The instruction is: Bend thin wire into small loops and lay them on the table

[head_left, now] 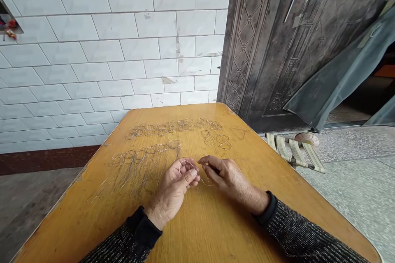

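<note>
Two bare hands meet above the middle of a worn yellow wooden table (216, 230), working one thin silvery wire piece (190, 165): the left hand (175, 187) pinches its curved loop between thumb and forefinger, the right hand (224, 174) nips its other end with closed fingertips. Beyond the hands lie two rows of bent wire loops, a far row (175, 126) and a nearer long-tailed row (140, 162), too tangled to count; a lone wire triangle (238, 132) rests near the far edge
</note>
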`<state>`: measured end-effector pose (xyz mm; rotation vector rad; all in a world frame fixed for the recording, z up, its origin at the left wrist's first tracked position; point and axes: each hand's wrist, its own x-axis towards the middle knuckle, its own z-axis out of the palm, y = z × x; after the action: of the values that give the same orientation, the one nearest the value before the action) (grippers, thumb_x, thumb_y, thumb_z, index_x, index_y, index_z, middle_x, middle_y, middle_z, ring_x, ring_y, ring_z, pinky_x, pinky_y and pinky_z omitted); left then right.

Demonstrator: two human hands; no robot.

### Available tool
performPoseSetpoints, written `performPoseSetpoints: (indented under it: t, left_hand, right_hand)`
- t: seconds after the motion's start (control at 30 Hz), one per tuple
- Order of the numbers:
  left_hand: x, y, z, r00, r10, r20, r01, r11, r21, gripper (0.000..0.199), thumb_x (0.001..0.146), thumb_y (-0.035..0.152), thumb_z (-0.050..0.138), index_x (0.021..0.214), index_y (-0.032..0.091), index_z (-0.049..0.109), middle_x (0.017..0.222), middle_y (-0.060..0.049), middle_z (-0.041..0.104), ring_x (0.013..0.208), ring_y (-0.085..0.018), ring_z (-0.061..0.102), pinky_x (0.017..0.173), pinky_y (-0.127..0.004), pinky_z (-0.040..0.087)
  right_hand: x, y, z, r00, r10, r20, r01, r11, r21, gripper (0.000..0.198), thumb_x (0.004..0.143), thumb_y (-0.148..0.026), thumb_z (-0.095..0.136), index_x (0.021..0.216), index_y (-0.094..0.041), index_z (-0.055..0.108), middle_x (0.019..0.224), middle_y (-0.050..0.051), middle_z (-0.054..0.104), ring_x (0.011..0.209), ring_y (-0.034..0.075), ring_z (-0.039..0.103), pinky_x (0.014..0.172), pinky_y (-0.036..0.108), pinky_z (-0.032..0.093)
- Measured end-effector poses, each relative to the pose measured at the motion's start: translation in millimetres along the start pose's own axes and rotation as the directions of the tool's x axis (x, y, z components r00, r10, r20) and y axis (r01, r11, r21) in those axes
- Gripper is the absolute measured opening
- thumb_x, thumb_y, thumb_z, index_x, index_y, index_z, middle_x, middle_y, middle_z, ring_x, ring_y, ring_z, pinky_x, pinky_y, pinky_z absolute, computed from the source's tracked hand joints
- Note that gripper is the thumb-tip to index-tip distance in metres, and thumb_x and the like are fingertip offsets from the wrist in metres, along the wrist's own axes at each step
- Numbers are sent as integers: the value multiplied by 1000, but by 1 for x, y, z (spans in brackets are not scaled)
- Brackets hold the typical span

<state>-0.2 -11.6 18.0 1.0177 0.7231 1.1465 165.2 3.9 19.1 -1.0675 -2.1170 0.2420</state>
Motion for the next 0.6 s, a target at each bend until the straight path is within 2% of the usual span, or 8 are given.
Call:
performPoseSetpoints:
  t: [0.17, 0.3, 0.43, 0.53, 0.6]
  left_hand:
    - [-4, -6, 2, 997, -69, 44, 68, 997, 40, 28, 67, 31, 70, 84, 15, 55, 75, -2, 57, 62, -9, 51, 58, -22, 37]
    - [-5, -8, 3, 999, -47, 12, 46, 995, 86, 26, 69, 37, 66, 78, 15, 57, 72, -1, 57, 58, -8, 49, 52, -21, 34]
    - [-4, -7, 2, 998, -53, -27, 54, 997, 60, 24, 71, 37, 64, 76, 15, 56, 69, 0, 57, 53, -6, 46, 48, -19, 30]
    - [-4, -6, 2, 995, -100, -11, 100, 995, -19, 23, 73, 37, 62, 76, 17, 52, 65, 2, 56, 45, -4, 42, 42, -18, 25]
    - [-3, -4, 2, 993, -118, 2, 118, 990, -71, 23, 73, 36, 62, 76, 17, 49, 63, 3, 54, 42, -3, 40, 40, -17, 23]
  right_hand:
    - [-3, 0, 3, 996, -42, -80, 36, 996, -78, 22, 84, -18, 37, 97, -16, 55, 52, -2, 57, 40, 8, 49, 44, 18, 32]
    - [-4, -4, 5, 997, -73, -27, 69, 990, -121, 21, 85, -17, 36, 97, -16, 52, 54, -2, 61, 41, 9, 52, 44, 18, 31]
    - [-4, -8, 7, 998, -62, 30, 65, 990, -126, 19, 85, -17, 36, 96, -16, 52, 56, -1, 61, 42, 9, 53, 43, 19, 31]
    - [-3, -8, 8, 997, -44, -59, 43, 999, -31, 18, 84, -16, 37, 90, -17, 54, 61, 1, 62, 47, 10, 54, 46, 20, 36]
    - [0, -8, 9, 988, 51, -145, -27, 987, 158, 15, 81, -18, 39, 84, -18, 55, 69, 3, 62, 52, 11, 55, 49, 21, 40]
